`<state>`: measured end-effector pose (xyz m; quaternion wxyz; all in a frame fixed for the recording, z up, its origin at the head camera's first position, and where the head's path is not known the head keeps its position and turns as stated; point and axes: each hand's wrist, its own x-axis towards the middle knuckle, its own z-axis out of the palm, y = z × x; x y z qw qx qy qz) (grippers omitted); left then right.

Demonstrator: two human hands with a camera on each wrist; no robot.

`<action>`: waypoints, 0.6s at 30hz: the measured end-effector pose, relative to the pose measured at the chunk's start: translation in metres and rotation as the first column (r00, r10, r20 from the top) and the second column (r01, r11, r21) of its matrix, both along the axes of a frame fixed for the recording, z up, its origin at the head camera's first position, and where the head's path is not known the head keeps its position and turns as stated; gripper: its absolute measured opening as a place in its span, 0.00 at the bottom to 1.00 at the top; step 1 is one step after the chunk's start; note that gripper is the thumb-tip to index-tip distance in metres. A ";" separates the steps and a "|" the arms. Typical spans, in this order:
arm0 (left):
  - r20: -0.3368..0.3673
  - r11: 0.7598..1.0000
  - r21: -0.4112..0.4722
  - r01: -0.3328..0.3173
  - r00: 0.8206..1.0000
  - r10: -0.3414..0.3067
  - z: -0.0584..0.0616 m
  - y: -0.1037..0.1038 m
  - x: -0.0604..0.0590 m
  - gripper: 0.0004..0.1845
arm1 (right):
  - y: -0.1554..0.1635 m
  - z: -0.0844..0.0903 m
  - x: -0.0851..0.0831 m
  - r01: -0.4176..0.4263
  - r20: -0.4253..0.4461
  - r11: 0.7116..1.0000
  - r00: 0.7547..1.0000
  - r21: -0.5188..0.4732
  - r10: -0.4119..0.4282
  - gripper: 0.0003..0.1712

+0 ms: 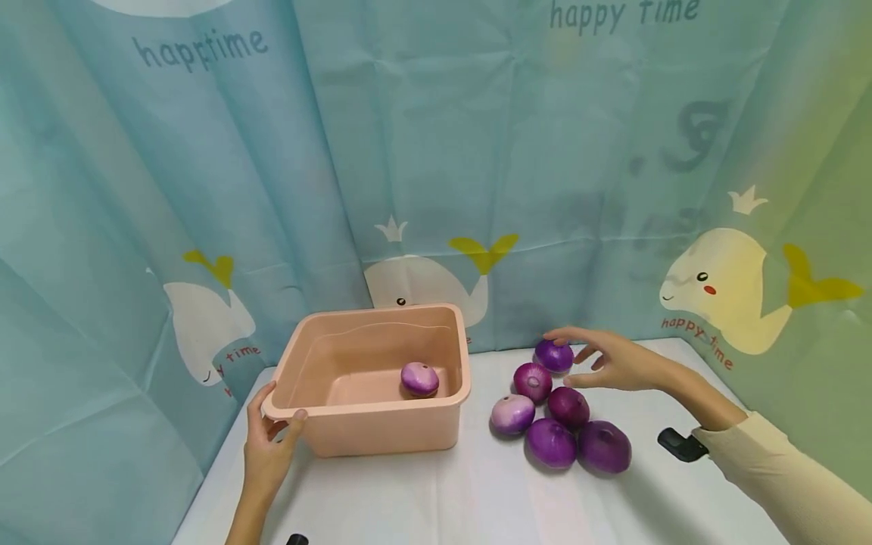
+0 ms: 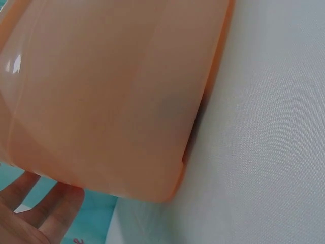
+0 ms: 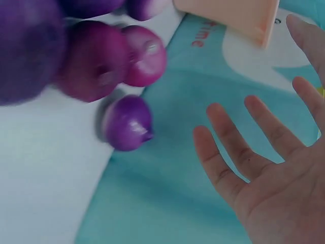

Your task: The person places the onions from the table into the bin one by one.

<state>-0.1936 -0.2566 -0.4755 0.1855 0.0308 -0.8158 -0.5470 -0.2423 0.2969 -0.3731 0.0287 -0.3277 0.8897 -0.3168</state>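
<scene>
My left hand [image 1: 267, 453] holds the near left corner of a pink plastic basin [image 1: 381, 433], thumb on the front side and fingers at the left. In the left wrist view, fingertips [image 2: 70, 195] touch the basin's wall [image 2: 111, 101]. One purple-and-white onion [image 1: 419, 378] lies inside the basin. Over at the right, my right hand [image 1: 616, 362] hovers with spread fingers beside the farthest purple onion [image 1: 555, 356]. The right wrist view shows that onion [image 3: 128, 123] apart from the hand [image 3: 274, 168], which holds nothing.
Several more red and purple onions cluster on the white table [image 1: 477, 499], among them a pale one [image 1: 513, 414] and a large dark one [image 1: 605, 446]. A blue-green curtain [image 1: 436, 151] with whale prints hangs behind and along both sides.
</scene>
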 end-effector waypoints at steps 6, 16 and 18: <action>-0.018 1.000 -0.006 0.001 1.000 -0.001 -0.001 0.000 0.001 0.40 | 0.026 -0.024 0.020 0.045 -0.003 0.999 0.999 -0.028 -0.045 0.38; -0.026 1.000 -0.014 -0.001 1.000 0.001 -0.001 0.000 0.001 0.40 | 0.055 -0.071 0.043 0.053 0.099 0.997 0.994 -0.059 -0.047 0.37; -0.030 1.000 -0.009 0.003 1.000 -0.003 -0.002 0.000 0.001 0.40 | 0.059 -0.079 0.046 0.030 0.145 0.997 0.989 -0.073 -0.019 0.37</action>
